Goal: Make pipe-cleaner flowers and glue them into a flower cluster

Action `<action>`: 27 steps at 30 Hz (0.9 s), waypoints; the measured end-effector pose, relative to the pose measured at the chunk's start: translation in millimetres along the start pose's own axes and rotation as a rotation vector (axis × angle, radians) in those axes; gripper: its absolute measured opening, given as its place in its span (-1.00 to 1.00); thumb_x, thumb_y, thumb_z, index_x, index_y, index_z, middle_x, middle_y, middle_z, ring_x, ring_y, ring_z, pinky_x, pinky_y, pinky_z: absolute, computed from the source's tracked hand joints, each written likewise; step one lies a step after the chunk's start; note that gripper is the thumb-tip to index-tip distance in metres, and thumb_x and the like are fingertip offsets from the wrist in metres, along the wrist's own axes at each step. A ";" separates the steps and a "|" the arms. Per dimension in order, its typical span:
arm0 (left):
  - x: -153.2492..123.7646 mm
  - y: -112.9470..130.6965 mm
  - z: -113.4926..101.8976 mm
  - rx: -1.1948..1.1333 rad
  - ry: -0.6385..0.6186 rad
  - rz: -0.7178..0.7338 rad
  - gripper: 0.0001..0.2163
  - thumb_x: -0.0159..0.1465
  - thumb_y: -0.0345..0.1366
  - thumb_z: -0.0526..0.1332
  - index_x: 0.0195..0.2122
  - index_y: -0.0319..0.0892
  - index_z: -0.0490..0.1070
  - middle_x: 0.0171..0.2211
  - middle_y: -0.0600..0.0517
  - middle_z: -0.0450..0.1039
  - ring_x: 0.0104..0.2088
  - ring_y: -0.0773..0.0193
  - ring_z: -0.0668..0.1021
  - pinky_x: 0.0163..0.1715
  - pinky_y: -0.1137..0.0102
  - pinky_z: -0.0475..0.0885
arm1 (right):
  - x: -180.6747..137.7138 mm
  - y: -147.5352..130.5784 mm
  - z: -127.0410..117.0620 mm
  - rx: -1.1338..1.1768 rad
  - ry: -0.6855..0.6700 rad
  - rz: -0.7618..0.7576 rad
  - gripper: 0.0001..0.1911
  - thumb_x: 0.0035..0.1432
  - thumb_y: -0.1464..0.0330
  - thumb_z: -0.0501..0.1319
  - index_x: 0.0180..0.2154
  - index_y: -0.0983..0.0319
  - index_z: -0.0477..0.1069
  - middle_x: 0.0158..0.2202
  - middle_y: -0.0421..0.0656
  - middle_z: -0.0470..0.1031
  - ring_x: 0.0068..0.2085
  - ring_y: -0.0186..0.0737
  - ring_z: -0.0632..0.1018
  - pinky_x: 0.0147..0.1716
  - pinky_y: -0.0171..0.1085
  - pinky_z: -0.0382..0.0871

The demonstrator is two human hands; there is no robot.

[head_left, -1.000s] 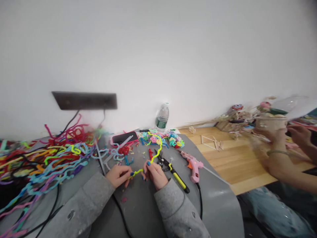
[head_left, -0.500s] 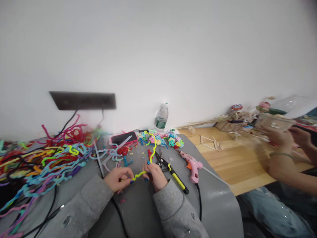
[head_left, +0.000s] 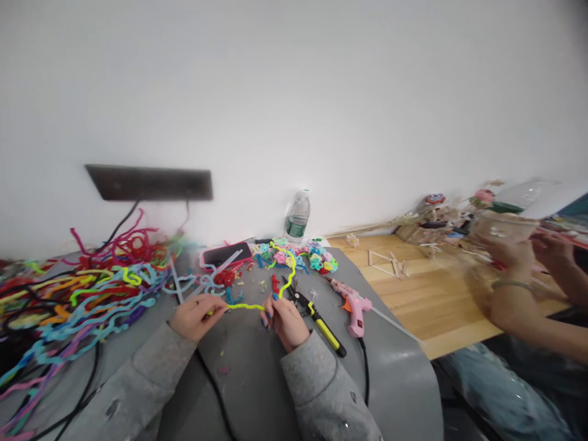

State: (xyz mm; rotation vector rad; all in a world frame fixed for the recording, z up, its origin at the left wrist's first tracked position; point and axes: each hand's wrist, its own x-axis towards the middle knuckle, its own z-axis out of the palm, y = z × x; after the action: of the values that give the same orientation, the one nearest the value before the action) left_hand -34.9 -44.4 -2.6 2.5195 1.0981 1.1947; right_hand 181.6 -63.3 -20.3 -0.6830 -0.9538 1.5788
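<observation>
Locate yellow stem (head_left: 247, 307) above worktop (head_left: 395, 380), clamped in left grip (head_left: 195, 317) and right grip (head_left: 289, 323), with far end before or on flowers (head_left: 318, 260) (contact unclear at this angle). Expect light, soft, easily bent, low-slip handling. Take hold at two spaced points along length.

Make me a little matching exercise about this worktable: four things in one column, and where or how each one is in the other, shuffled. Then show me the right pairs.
Things
1. yellow fuzzy stem
2. glue gun
3. bottle
4. phone

Places and states
A. standing near the wall, with a green label
B. lying flat, with a pale strip across it
C. pinched in the left hand and the right hand
D. pink, with a black cable at its handle

Right pairs: 1-C, 2-D, 3-A, 4-B
</observation>
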 end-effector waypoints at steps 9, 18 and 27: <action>-1.1 9.2 9.5 -0.542 0.210 -0.557 -0.87 0.11 -0.23 0.20 -0.43 -0.18 0.38 -0.54 0.06 0.48 -0.53 0.32 0.52 -0.50 0.47 0.40 | -2.3 1.2 -3.6 0.001 0.030 0.058 -0.54 -0.05 0.00 0.22 -0.58 0.27 0.29 -0.67 -0.23 0.31 -0.64 -0.41 0.30 -0.66 -0.40 0.06; -2.0 -13.6 12.8 -0.751 0.213 -0.559 -0.83 -0.02 -0.25 0.33 -0.48 -0.22 0.40 -0.43 0.03 0.44 -0.50 0.33 0.48 -0.50 0.43 0.44 | -4.0 -1.3 -1.7 0.035 0.038 0.075 -0.55 -0.07 0.00 0.24 -0.57 0.27 0.29 -0.67 -0.23 0.32 -0.63 -0.41 0.31 -0.65 -0.40 0.08; -2.9 -12.4 14.1 -0.920 0.192 -0.592 -0.74 -0.03 -0.28 0.35 -0.46 -0.19 0.24 -0.57 0.14 0.36 -0.57 0.45 0.39 -0.57 0.57 0.27 | -2.5 -3.7 -3.7 0.124 0.036 0.032 -0.59 -0.01 0.07 0.22 -0.61 0.23 0.23 -0.70 -0.27 0.23 -0.62 -0.38 0.27 -0.60 -0.36 0.05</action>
State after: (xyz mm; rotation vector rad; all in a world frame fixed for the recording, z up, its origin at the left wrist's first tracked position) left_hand -32.9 -35.0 -19.0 1.3071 0.9141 1.3349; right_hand 187.2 -64.7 -19.2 -0.6403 -0.8146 1.6342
